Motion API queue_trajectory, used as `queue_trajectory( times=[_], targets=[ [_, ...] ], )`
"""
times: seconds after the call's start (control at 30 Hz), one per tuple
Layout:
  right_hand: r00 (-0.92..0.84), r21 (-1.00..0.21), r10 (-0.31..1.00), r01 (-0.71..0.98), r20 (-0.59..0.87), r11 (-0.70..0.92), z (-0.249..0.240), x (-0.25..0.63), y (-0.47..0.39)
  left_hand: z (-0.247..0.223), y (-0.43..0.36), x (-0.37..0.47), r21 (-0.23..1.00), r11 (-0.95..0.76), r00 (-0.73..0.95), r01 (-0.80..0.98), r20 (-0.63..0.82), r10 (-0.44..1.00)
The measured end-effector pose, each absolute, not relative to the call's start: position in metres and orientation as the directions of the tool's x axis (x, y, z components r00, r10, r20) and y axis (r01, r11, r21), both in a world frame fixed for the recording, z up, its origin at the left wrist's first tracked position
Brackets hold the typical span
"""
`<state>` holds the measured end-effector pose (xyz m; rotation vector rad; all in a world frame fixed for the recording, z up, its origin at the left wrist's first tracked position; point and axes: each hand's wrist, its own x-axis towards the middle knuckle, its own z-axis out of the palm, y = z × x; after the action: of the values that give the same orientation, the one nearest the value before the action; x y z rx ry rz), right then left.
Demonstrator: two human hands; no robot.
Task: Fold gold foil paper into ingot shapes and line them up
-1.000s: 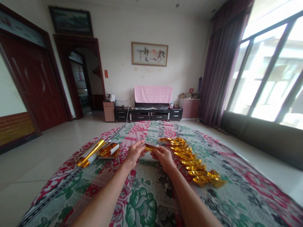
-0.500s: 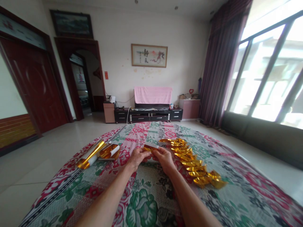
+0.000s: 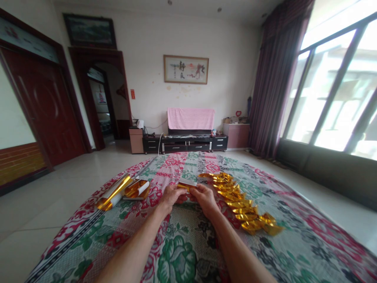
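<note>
Between my two hands is a small sheet of gold foil paper [image 3: 187,183], its white back showing along the far edge. My left hand [image 3: 172,196] pinches its left end, thumb on top. At the right end, my right hand [image 3: 205,197] grips it the same way, with the fingertips partly hidden beneath. To the right of my right hand, several folded gold paper ingots [image 3: 240,204] lie in a slanting row on the flowered cloth [image 3: 176,259]. Left of my left hand are a curled gold foil sheet [image 3: 114,192] and a stack of gold foil paper [image 3: 137,190].
The round table's cloth reaches close to a black TV cabinet [image 3: 188,146]. A pink cloth [image 3: 191,118] covers the screen above it. Large windows [image 3: 332,98] and a purple curtain [image 3: 269,82] are on the right; a dark red door [image 3: 44,98] stands on the left.
Both hands stay in nearly the same place, still holding the foil paper. The paper's gold face is tilted slightly differently, and its white strip looks a little narrower. The ingots and stack have not moved.
</note>
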<state>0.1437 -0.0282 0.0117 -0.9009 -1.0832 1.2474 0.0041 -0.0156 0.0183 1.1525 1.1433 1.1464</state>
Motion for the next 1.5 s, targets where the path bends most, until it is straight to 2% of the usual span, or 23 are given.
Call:
queue_trajectory(
  times=[0.2,0.4,0.67,0.97,1.37,1.5],
  targets=[
    [-0.012,-0.953,0.991,-0.278,0.131,0.123,0.011,0.144,-0.028,0.021,-0.016,0.0,0.993,0.095,0.059,-0.064,-0.092,0.994],
    [-0.011,-0.954,0.993,-0.28,0.119,0.111,0.009,0.144,-0.026,0.023,-0.018,-0.005,0.995,0.065,0.084,-0.078,-0.059,0.995],
    [-0.009,-0.955,0.994,-0.28,0.11,0.103,0.01,0.144,-0.026,0.021,-0.016,-0.004,0.998,0.055,0.046,-0.01,-0.055,0.997],
    [-0.005,-0.969,0.995,-0.227,0.099,0.096,0.01,0.144,-0.026,0.02,-0.015,-0.017,0.996,0.06,0.064,-0.072,-0.055,0.996],
    [0.005,-0.968,0.997,-0.239,0.082,0.08,0.013,0.144,-0.029,0.027,-0.021,-0.014,0.986,0.104,0.093,-0.13,-0.092,0.991],
    [0.002,-0.968,0.996,-0.236,0.084,0.082,0.012,0.144,-0.029,0.026,-0.021,-0.012,0.988,0.089,0.044,-0.124,-0.084,0.995]
  ],
)
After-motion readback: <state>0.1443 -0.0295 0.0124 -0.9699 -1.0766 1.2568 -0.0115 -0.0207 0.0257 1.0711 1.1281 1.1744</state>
